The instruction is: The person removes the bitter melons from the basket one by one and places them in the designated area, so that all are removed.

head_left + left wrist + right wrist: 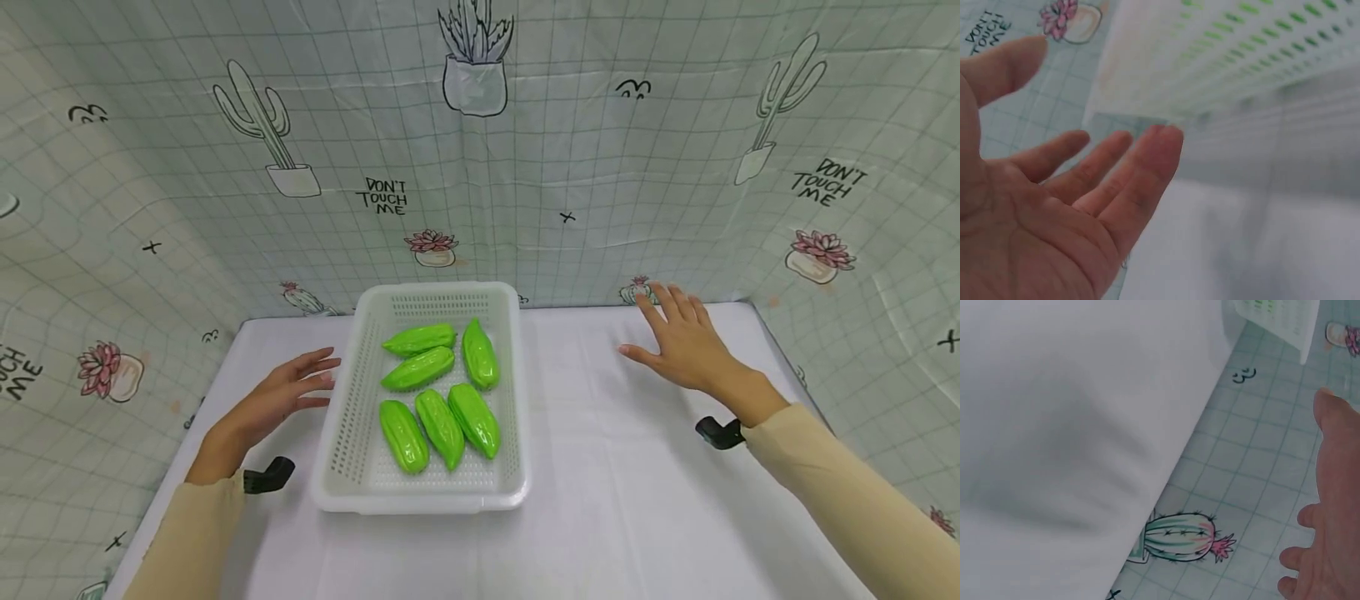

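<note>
In the head view a white plastic basket (348, 492) with perforated walls sits on the table, left of the middle. Several bright green, ridged vegetables, shaped like short bitter melons (417, 369), lie spread over its bottom. My left hand (273, 396) is beside the basket's left wall, its fingers extended toward it and holding nothing. The left wrist view shows that palm (1041, 219) with the fingers spread near the slotted wall. My right hand (686, 342) is over the right part of the table with spread fingers, apart from the basket and holding nothing.
A white cloth covers the table (600, 500). Behind it and along both sides hangs a grid-patterned curtain (525, 167) printed with cacti. Black straps (268, 477) show at both wrists, below beige sleeves.
</note>
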Available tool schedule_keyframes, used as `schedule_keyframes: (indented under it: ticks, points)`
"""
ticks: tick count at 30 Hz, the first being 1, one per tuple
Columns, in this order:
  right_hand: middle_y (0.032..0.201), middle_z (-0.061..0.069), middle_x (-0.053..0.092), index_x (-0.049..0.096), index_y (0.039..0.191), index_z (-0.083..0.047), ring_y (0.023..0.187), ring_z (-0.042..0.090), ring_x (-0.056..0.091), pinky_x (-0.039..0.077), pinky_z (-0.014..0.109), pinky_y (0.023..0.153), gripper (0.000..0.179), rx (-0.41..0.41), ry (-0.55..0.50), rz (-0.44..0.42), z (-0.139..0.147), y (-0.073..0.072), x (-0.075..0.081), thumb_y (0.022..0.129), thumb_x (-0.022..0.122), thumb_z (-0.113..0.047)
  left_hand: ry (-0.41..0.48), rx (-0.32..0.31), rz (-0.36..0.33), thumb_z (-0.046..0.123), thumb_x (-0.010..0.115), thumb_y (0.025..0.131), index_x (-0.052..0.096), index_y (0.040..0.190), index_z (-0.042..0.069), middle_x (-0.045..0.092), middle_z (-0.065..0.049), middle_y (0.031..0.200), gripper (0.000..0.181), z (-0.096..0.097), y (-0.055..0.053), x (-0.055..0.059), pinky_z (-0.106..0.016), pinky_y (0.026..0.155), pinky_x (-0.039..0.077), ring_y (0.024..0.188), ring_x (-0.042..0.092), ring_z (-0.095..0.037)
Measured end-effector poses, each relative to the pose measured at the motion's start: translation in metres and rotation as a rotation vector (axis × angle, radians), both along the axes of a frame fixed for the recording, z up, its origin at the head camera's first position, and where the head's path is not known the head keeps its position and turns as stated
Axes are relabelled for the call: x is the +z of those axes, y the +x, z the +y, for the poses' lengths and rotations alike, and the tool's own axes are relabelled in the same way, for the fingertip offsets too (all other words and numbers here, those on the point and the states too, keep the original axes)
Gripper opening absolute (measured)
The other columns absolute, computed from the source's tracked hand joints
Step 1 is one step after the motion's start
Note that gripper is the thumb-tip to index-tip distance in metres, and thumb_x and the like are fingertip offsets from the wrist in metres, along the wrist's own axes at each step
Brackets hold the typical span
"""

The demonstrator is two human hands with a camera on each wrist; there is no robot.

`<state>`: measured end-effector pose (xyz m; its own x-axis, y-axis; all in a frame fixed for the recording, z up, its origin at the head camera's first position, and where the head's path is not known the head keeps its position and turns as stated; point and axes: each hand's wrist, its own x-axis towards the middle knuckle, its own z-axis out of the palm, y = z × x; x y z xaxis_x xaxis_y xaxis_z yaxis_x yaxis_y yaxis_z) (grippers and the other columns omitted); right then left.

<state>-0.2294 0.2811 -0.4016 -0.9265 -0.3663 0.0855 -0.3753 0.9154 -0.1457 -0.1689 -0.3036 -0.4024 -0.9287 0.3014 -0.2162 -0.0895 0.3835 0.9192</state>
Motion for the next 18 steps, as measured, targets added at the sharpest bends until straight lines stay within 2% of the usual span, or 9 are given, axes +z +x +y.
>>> schedule_keyframes:
  ticks: [3,5,11,18]
  points:
    - [0.17,0.032,0.017,0.024,0.165,0.003,0.157,0.055,0.01,0.007,0.07,0.124,0.093,0.023,0.008,0.015,-0.01,-0.002,0.003,0.101,0.067,-0.049,0.028,0.009,-0.052,0.019,0.06,0.109,0.019,0.166,-0.004,0.031,-0.031,0.165,0.075,0.004,0.0,0.001,-0.032,0.098,0.056,0.125,0.061,-0.012]
    - [0.17,0.031,0.017,0.024,0.166,0.002,0.157,0.053,0.011,0.007,0.07,0.124,0.093,0.039,0.013,0.019,-0.017,-0.003,0.005,0.101,0.068,-0.049,0.04,0.021,-0.078,0.018,0.062,0.108,0.02,0.166,-0.004,0.033,-0.032,0.163,0.074,0.006,0.001,0.001,-0.03,0.095,0.057,0.117,0.063,-0.006]
    - [0.171,0.03,0.014,0.023,0.167,0.0,0.158,0.052,0.01,0.007,0.069,0.125,0.092,0.08,0.04,0.017,-0.038,-0.005,0.013,0.102,0.067,-0.049,0.064,0.048,-0.121,0.011,0.065,0.106,0.022,0.165,-0.005,0.037,-0.032,0.158,0.075,0.01,0.003,0.002,-0.03,0.089,0.06,0.106,0.067,-0.007]
    - [0.173,0.028,0.011,0.022,0.168,-0.001,0.16,0.049,0.007,0.005,0.066,0.127,0.092,0.123,0.065,0.007,-0.064,-0.008,0.023,0.103,0.065,-0.051,0.092,0.067,-0.139,0.004,0.065,0.104,0.022,0.165,-0.006,0.037,-0.032,0.157,0.075,0.009,0.001,0.001,-0.031,0.087,0.06,0.104,0.067,-0.007]
